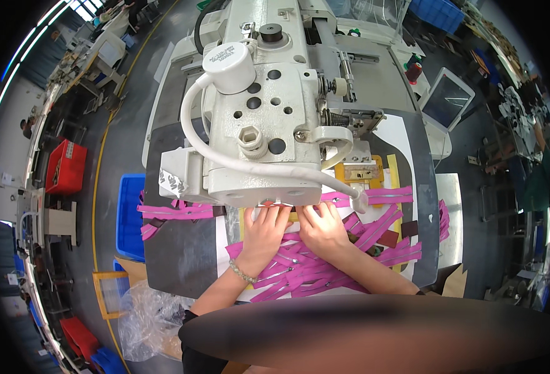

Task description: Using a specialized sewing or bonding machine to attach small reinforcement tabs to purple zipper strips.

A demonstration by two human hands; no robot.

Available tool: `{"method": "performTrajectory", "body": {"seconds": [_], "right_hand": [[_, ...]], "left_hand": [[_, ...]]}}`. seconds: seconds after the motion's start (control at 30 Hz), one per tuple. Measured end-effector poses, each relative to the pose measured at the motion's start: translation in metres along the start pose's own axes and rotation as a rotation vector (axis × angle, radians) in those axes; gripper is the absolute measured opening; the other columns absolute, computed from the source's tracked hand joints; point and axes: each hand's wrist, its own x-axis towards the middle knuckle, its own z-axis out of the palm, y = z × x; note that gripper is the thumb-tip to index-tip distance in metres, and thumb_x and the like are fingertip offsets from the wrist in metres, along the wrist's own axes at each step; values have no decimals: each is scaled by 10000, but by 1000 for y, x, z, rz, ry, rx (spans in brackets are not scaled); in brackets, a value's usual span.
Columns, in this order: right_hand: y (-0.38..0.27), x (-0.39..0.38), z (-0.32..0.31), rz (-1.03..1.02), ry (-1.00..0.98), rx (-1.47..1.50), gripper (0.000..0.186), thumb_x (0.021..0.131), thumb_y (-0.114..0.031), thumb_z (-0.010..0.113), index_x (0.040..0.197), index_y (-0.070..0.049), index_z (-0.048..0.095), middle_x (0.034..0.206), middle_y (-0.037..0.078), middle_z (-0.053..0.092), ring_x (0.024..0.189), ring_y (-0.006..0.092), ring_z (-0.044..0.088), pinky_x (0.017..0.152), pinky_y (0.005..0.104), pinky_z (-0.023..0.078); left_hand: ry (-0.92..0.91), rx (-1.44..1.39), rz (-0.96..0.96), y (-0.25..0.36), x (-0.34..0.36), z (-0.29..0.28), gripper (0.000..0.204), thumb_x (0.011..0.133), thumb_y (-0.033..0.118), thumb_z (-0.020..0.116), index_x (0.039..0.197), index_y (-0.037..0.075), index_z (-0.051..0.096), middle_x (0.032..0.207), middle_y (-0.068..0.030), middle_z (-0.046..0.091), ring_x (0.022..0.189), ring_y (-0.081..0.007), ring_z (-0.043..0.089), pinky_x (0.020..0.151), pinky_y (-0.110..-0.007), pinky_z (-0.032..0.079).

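Observation:
My left hand (265, 232) and my right hand (322, 232) reach to the front of a white industrial sewing machine head (265, 118). The fingers of both are stretched forward and slightly apart, with the tips partly hidden at its lower edge. A magenta zipper (381, 196) runs out to the right from beside my right fingertips. To the left, more magenta zipper strips (181, 212) with dark end pieces lie on the dark table plate. Many loose magenta zippers (312, 274) are heaped under and between my wrists. A beaded bracelet (242, 272) circles my left wrist.
A blue bin (130, 215) stands left of the table, with crumpled clear plastic (150, 321) below it. A red crate (67, 167) is farther left. A screen (448, 100) stands at the right. A white hose (194, 124) loops across the machine head.

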Motion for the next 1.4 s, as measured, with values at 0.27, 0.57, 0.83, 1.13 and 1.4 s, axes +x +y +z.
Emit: {"method": "performTrajectory", "body": {"seconds": [0.27,0.57,0.83,1.13,1.4], "right_hand": [[0,1,-1,8,-13,11,421,726,-124,570,1097,71,608,1024,162,545,940,289,562,860,382,486],[1,2,-4,-5,-17,-2,417,732,-128,575,1099,69,608,1014,156,546,927,282,561,829,368,483],[3,3,-1,-9,-26,10,405,742,-131,581,1094,68,611,1013,151,544,958,292,553,809,359,483],[2,2,0,-11,-43,-3,395,765,-138,567,1105,57,611,1036,148,552,971,294,551,823,379,475],[3,0,2,-29,-18,-15,390,767,-140,563,1097,61,610,1034,153,549,955,292,550,819,371,468]], "left_hand": [[21,2,0,0,-1,2,451,787,304,679,1197,143,584,1138,11,562,1056,-128,532,951,-415,288],[28,16,-2,-1,-1,2,437,809,325,650,1205,152,580,1118,27,567,1070,-129,518,960,-463,262],[31,10,-1,-1,2,3,426,778,297,684,1167,150,593,1146,27,575,1083,-133,514,961,-482,253],[48,37,-7,1,4,0,424,783,293,681,1170,144,591,1114,23,581,1056,-144,522,945,-487,272],[21,7,-15,1,2,1,445,783,289,684,1194,149,588,1114,26,578,1062,-158,511,942,-485,278]]}}
